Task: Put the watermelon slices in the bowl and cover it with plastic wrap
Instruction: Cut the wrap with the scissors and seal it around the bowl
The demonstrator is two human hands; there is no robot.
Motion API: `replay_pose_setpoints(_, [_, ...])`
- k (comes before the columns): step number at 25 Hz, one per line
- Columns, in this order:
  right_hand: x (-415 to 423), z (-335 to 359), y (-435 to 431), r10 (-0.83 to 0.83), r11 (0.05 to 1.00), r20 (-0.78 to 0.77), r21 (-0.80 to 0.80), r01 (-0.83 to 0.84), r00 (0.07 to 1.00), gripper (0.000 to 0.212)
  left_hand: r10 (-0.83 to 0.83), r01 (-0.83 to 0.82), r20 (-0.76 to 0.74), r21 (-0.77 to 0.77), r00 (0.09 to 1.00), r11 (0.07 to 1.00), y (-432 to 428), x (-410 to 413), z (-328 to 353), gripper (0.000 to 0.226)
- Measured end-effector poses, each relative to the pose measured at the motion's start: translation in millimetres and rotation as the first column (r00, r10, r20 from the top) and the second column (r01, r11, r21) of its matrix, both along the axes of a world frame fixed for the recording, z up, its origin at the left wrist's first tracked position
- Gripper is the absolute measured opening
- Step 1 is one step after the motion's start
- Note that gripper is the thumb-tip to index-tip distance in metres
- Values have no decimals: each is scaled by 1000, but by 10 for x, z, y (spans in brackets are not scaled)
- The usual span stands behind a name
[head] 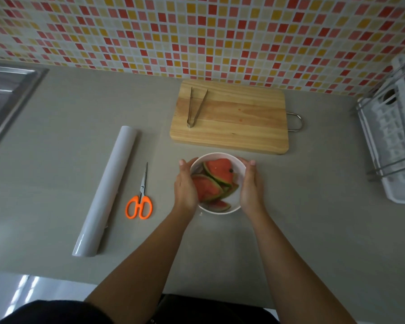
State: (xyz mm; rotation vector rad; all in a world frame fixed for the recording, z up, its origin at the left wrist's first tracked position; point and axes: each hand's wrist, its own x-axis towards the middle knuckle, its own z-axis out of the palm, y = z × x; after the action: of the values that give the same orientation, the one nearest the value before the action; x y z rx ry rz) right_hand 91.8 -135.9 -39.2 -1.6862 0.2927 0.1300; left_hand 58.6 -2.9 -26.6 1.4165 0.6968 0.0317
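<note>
A white bowl point(220, 157) stands on the grey counter in front of me and holds several red watermelon slices point(220, 170) with green rind. My left hand point(185, 185) is pressed against the bowl's left side, and my right hand point(250, 185) against its right side, so both hands hold the bowl. A roll of plastic wrap point(106, 190) lies on the counter to the left. Whether film lies over the bowl I cannot tell.
Orange-handled scissors point(139, 204) lie between the roll and the bowl. A wooden cutting board point(238, 120) with metal tongs point(194, 106) on it sits behind the bowl. A steel sink point(7, 90) is at far left, a white dish rack point(393, 136) at far right.
</note>
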Motion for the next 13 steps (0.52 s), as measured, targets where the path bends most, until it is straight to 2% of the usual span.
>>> replay_pose_setpoints(2, [7,-9,25,-50,999,-53,-23,49,997,69,75,-79,-100,-32,992,996,-33,40,19,70])
replay_pose_setpoints(6, [-23,10,35,-147,988,-103,-67,141,984,63,159,-162,-272,12,949,987,-79,158,120,84])
replay_pose_setpoints(9, [-46,45,35,-216,976,-124,-50,211,969,49,194,-150,-262,180,945,972,-113,216,181,83])
replay_pose_setpoints(11, [-35,46,36,-204,979,-131,-53,198,970,50,229,-141,-237,336,944,931,-143,184,192,81])
replay_pose_setpoints(13, [-29,32,34,-201,979,-136,-57,195,970,50,246,-140,-253,374,936,917,-154,156,197,82])
